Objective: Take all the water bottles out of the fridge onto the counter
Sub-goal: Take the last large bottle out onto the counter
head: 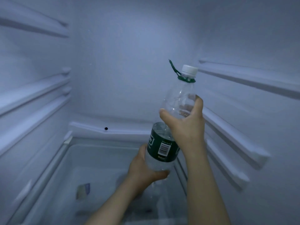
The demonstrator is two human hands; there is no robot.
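- bottle held in the air inside fridge, right of centre, above the drawer
- tilted, white cap pointing up and right, green ring with strap under it
- right hand grips the clear upper part, thumb on the left side
- left hand grips the bottom below the green label, thumb across the front
- rails on both side walls, sticker in drawer

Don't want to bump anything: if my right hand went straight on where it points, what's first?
Likely the fridge's back wall; the right hand, gripping the water bottle, has nothing else ahead, depth unclear.
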